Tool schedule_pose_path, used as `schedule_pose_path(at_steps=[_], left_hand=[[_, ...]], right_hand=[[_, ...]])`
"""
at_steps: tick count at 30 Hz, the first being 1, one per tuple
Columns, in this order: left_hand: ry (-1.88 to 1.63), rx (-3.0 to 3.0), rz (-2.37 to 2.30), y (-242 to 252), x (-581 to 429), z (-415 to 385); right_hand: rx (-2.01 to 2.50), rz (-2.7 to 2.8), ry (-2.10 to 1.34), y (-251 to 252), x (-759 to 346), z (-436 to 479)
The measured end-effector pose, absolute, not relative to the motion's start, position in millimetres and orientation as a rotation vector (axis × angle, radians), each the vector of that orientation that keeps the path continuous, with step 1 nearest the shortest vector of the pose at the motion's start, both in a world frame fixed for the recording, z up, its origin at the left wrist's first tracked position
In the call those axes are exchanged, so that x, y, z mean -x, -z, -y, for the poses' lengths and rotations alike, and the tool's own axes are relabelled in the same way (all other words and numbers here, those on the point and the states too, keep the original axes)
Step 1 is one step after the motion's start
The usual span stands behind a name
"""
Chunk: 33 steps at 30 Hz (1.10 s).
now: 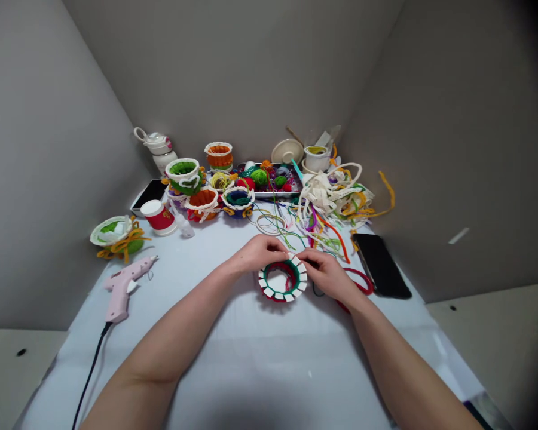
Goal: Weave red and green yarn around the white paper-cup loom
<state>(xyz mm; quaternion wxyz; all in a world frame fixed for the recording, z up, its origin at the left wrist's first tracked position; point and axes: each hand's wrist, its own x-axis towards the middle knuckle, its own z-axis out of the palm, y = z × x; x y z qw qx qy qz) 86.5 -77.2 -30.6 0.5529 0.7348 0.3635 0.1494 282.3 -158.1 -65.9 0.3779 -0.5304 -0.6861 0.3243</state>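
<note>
A paper cup woven with yarn (283,280) is near the middle of the white table, its open top facing me. White tabs stand out around its rim, with green yarn inside them and red yarn lower down. My left hand (262,254) is closed on the far left of the rim. At the far right side, my right hand (325,272) pinches the rim; its fingertips are partly hidden, and I cannot tell if yarn is between them. A red cord (361,279) lies looped beside my right wrist. Dark green yarn trails out under that hand.
To the left lies a pink glue gun (124,286) with a black cable. Several yarn-woven cups (201,203) stand behind, beside a red-and-white paper cup (159,218). A tray of yarn balls (273,193) and tangled white lace (323,194) sit further back. A black phone (381,266) lies at right.
</note>
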Motion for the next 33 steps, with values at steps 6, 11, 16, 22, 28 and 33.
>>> schedule_pose_path(at_steps=[6, 11, 16, 22, 28, 33], left_hand=[[-0.363, -1.667, -0.93, 40.6, -88.8, 76.0], [-0.374, -1.684, -0.911, 42.2, -89.8, 77.1], [-0.368, -1.697, -0.921, 41.6, -89.7, 77.4], [-0.372, -1.672, -0.935, 41.7, -90.1, 77.1], [-0.348, -1.665, -0.976, 39.0, -90.4, 78.5], [-0.298, -1.704, -0.957, 37.0, -83.6, 74.5]], right_hand=[[1.452, 1.654, -0.728, 59.0, -290.0, 157.3], [1.412, 1.653, -0.646, 51.7, -282.5, 159.9], [1.293, 1.82, -0.634, 43.2, -281.7, 165.1], [1.303, 1.892, -0.655, 42.9, -299.1, 165.4], [1.324, 1.953, -0.782, 47.5, -305.0, 164.0], [1.385, 1.955, -0.857, 50.8, -296.4, 164.1]])
